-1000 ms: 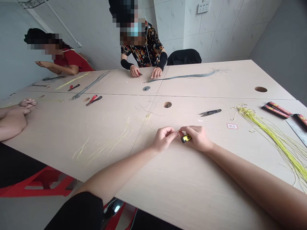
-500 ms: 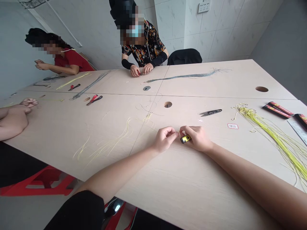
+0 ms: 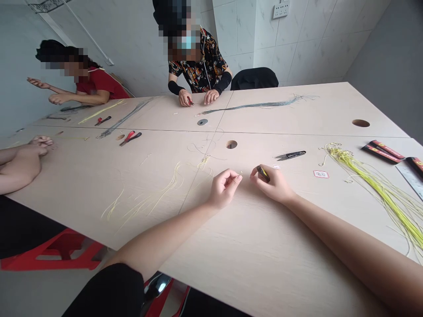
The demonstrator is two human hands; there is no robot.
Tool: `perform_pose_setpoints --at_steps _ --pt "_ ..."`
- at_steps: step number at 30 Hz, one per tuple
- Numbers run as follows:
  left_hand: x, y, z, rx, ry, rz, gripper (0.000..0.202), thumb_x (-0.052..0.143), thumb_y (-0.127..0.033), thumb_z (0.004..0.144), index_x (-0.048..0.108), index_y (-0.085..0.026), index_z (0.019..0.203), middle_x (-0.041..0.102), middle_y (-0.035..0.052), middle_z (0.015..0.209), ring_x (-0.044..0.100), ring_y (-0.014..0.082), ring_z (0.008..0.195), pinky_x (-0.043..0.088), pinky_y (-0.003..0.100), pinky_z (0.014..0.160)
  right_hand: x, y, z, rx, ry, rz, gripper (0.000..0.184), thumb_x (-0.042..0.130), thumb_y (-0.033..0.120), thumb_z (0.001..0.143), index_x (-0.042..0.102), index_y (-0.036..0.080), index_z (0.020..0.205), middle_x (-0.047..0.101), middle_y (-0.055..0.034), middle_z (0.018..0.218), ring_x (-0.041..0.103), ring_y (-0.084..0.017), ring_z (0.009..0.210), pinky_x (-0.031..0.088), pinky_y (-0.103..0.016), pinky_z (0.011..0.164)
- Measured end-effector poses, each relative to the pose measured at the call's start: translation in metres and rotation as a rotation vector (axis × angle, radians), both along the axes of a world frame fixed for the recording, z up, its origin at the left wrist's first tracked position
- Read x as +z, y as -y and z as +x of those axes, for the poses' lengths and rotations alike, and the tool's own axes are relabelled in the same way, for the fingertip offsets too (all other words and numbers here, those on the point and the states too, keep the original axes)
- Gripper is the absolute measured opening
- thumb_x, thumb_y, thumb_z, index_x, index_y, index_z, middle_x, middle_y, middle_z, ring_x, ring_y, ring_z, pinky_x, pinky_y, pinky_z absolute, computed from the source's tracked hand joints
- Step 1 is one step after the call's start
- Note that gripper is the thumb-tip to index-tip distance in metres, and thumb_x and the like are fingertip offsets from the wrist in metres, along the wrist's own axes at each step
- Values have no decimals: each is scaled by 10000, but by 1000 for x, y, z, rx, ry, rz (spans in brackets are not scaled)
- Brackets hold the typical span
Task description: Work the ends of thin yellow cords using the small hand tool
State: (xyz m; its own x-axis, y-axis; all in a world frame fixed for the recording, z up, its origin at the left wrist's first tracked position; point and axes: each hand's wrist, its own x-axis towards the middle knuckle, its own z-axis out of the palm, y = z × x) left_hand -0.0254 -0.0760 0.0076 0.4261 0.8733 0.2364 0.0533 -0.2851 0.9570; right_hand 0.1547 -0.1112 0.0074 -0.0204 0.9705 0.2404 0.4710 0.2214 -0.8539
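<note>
Tiny yellowish piece (image 3: 241,173), too small to identify, sits mid-frame, pinched in the left hand's (image 3: 224,187) fingers; the right hand's (image 3: 274,186) fingers grip a black-and-yellow elongated object (image 3: 263,173). With little protruding, it could slip onto the pale wooden worktop (image 3: 231,246).

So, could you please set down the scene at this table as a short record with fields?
Left hand: pinching a tiny yellowish piece, too small to identify
Right hand: holding a black-and-yellow object
Contact between hands: none; they are apart
Beyond right hand: black snips
Far right: yellow bundle, red-and-black packs
Left of left hand: loose pale strands
Across table: co-worker in patterned shirt, with red tool and grey-blue bundle
</note>
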Motion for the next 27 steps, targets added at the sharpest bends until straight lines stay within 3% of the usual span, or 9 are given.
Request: perform_pose_setpoints --at_steps 3,6,8,11,14,18,27 --pt "-1 -3 0 21 14 43 318 570 -436 838 522 -164 681 417 -40 560 366 75 517 297 211 495 1 -4 6 82 -251 -120 259 452 385 791 561 163 717 351 35 530 341 -99 510 289 -242 507" --pt "-2 -4 0 37 10 111 296 570 -407 845 534 -165 679 435 -36 572 370 75 519 302 215 505 -3 -5 8 151 -487 -145 400 390 472 831 473 172 580 312 29 514 332 -98 496 280 -255 497" --pt "-1 -2 -1 43 -13 188 278 566 -389 851 548 -167 685 459 -27 596 381 78 528 310 221 516 -5 -3 4 147 -546 -168 415 474 490 812 410 178 547 316 34 512 320 -87 487 266 -253 488" --pt "2 2 -1 34 -80 307 274 549 -379 861 566 -172 682 495 -9 621 405 88 541 318 231 520 -3 2 -6 129 -529 -196 318 630 456 731 512 169 663 322 56 521 288 -72 478 239 -239 472" --pt "4 5 -1 13 -126 384 275 539 -370 865 576 -179 671 512 -1 609 402 92 524 314 238 508 -2 6 -12 80 -474 -150 307 640 453 721 601 158 794 287 68 512 267 -69 475 222 -234 467" --pt "4 5 -1 -28 -157 437 245 525 -312 869 579 -180 671 534 2 620 395 90 516 311 237 508 -4 5 -10 -32 -464 -100 323 625 466 730 628 148 790 315 57 507 287 -70 475 220 -233 459" --pt "4 2 -1 -52 -223 459 218 505 -237 860 541 -179 653 509 -7 610 372 84 502 296 227 501 -5 4 -7 43 -344 -124 315 622 447 739 677 136 739 536 -22 607 399 -98 549 321 -248 512"
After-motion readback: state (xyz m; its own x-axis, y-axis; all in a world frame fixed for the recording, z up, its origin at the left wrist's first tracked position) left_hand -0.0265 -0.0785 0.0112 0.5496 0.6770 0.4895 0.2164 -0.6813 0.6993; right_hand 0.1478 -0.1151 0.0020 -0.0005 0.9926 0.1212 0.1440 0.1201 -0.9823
